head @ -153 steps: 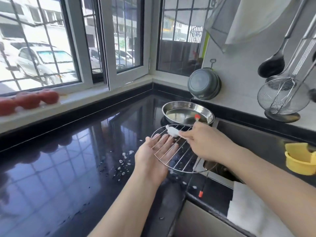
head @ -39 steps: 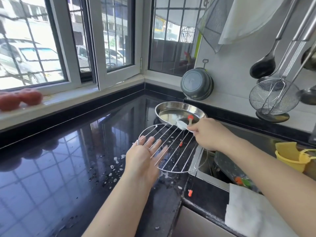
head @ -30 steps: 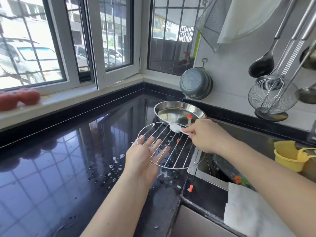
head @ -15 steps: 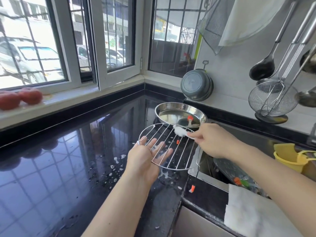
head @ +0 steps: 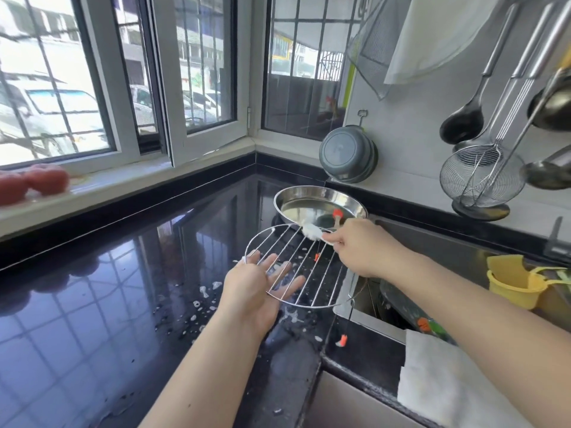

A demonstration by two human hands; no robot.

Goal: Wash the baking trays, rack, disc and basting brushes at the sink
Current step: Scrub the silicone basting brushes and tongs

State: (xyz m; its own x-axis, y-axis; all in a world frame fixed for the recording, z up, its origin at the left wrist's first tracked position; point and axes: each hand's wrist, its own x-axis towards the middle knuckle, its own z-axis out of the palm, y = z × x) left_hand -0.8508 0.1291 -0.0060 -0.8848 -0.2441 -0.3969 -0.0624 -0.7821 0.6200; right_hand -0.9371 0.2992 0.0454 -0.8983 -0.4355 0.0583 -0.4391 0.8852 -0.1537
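My left hand (head: 251,291), fingers spread flat, supports round chrome wire rack (head: 304,267) from beneath over black counter (head: 92,304); right hand (head: 363,250) pinches soapy white-bristled basting brush (head: 312,232) against rack's far rim.

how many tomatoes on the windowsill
2, side by side at the far left of the windowsill: tomato one at the frame edge, tomato two just right; more may lie out of frame.

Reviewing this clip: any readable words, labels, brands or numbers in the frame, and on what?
None can be read.
Colourful storefront patches outside the window: too blurred to read.
Round wire rack, steel tray, grey pan on the wall and yellow cup: no print visible.
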